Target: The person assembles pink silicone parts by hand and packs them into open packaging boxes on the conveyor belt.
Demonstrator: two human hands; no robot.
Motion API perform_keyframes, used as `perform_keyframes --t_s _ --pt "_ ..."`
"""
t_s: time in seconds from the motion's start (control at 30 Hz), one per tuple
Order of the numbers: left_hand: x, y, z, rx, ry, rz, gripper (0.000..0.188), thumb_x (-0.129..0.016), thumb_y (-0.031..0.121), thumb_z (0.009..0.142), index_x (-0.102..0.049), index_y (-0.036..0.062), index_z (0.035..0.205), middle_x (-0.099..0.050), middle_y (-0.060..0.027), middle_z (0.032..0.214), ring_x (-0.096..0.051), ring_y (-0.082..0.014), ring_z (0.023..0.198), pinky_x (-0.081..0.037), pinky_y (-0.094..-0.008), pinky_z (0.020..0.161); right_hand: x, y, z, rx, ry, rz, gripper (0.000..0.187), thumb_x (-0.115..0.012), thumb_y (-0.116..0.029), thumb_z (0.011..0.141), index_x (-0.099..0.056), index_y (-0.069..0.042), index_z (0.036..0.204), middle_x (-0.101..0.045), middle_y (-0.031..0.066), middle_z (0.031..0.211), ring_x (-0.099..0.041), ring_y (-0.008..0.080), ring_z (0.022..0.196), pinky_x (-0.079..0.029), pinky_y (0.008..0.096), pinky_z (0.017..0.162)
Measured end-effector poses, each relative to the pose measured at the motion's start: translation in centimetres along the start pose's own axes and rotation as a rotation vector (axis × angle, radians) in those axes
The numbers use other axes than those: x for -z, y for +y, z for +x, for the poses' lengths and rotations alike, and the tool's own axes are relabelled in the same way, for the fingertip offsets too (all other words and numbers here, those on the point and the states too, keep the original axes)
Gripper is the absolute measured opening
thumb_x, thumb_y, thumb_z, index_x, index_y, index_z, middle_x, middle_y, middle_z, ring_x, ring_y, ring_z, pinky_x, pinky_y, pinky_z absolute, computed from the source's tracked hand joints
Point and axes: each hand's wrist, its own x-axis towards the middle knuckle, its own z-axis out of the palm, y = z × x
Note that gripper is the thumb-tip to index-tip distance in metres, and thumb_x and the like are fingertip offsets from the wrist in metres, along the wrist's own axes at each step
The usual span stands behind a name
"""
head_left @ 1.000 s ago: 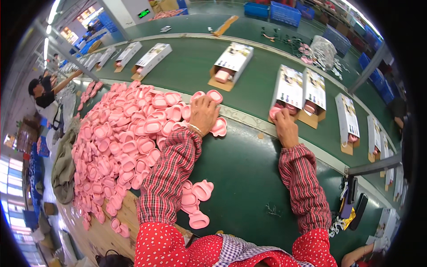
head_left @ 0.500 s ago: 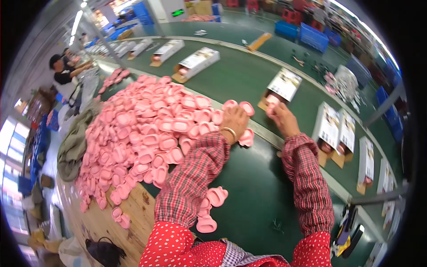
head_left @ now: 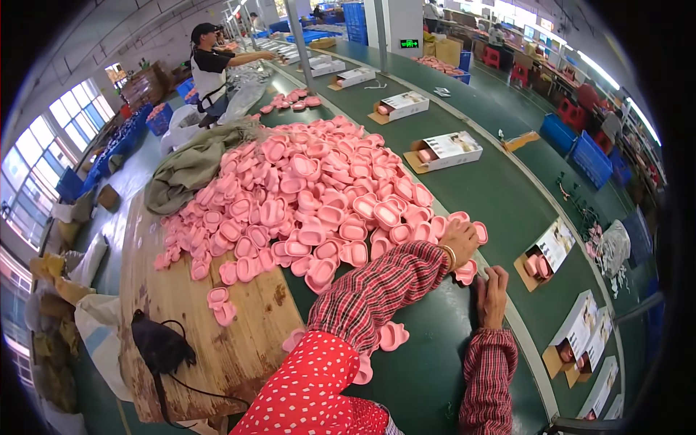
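My left hand (head_left: 460,245) lies among pink pieces (head_left: 466,274); my right hand (head_left: 493,296), fingers bunched, is over the desk (head_left: 428,359). Either's hold I cannot tell.

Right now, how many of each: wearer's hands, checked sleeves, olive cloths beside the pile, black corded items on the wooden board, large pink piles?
Left hand and right hand: 2
Checked sleeves: 2
Olive cloth: 1
Black corded item: 1
Large pink pile: 1 (overlapping pieces uncountable)
Total: 7
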Motion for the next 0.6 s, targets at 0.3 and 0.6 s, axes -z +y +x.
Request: perform_keyframes --t_s 0.3,0.6 --pt "16.4 3.0 -8.4 -0.275 0.041 -0.378 0.067 -0.067 0.052 0.076 -0.052 0.0097 0.125 -0.046 -0.0137 0.138 -0.036 -0.0332 0.135 -0.015 -0.0647 0.111 4.6 1.1 -3.2 0.016 0.031 -0.075 0.015 -0.060 -0.003 0.090 -0.054 0.001 0.103 -0.050 0.0192 0.110 -0.057 0.0378 0.095 -0.049 0.0407 0.079" --pt "23.0 10.2 -31.6 0.071 -0.467 -0.213 0.087 -0.057 0.069 0.079 -0.035 0.0204 0.148 -0.018 -0.0147 0.157 -0.013 -0.0357 0.146 -0.004 -0.0705 0.110 4.5 2.8 -7.2 0.094 0.052 -0.075 0.013 -0.061 -0.002 0.088 -0.056 0.001 0.100 -0.051 0.0184 0.107 -0.055 0.0367 0.097 -0.047 0.0416 0.082"
